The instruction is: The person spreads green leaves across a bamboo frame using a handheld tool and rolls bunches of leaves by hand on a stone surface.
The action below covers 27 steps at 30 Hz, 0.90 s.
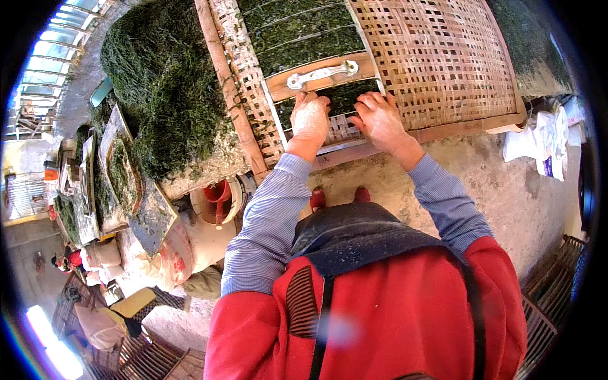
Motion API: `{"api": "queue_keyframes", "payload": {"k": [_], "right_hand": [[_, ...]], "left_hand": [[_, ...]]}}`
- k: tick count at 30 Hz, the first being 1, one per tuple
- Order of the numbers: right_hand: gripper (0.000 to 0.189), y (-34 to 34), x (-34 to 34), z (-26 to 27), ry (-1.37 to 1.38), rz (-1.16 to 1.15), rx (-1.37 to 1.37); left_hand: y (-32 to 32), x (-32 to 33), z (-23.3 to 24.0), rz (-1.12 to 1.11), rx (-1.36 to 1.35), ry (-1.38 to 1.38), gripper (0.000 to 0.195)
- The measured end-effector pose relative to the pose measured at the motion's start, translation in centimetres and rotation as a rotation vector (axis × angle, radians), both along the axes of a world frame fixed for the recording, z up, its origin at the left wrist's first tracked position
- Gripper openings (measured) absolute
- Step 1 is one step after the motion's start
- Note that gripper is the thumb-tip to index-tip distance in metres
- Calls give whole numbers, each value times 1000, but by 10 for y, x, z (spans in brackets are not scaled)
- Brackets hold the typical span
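Both my hands are at the near end of a narrow metal frame [272, 110] lying on a woven bamboo mat [427, 57]. Dark green seaweed-like strands [304, 42] fill the frame, crossed by thin bars. My left hand [308, 118] has its fingers curled down at the nearest section. Opposite it, my right hand [380, 116] bends its fingers over the same section, close to the frame's right rail. A dark green strip [346, 96] shows between them. Just beyond my fingers, a wooden board with a white metal handle [323, 76] lies across the frame. My fingertips are partly hidden.
A large heap of green strands [166, 85] sits left of the mat's bamboo edge pole [232, 90]. Below it stands a pale bucket with a red dipper [218, 197]. Boards [152, 213] lie farther left. White bags [541, 142] are at right, slatted racks [539, 323] at lower right.
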State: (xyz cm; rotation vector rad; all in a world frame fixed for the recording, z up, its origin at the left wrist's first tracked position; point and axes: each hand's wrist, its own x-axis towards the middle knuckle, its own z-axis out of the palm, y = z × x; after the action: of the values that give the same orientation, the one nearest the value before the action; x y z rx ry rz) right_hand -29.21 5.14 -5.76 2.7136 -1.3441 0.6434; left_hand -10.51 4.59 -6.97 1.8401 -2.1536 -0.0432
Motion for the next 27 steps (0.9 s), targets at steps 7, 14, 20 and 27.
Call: {"api": "queue_keyframes", "payload": {"k": [7, 14, 20, 27], "right_hand": [[20, -7, -59, 11, -646, -156, 205], [41, -21, -66, -28, -258, -139, 99], [15, -32, -48, 19, -477, -278, 426], [15, -42, -11, 23, -623, -111, 362]], "left_hand": [[22, 147, 22, 294, 16, 454, 25], [64, 282, -75, 539, 79, -66, 41], [75, 285, -80, 564, -101, 434, 20], [41, 117, 39, 218, -217, 1145, 22]]}}
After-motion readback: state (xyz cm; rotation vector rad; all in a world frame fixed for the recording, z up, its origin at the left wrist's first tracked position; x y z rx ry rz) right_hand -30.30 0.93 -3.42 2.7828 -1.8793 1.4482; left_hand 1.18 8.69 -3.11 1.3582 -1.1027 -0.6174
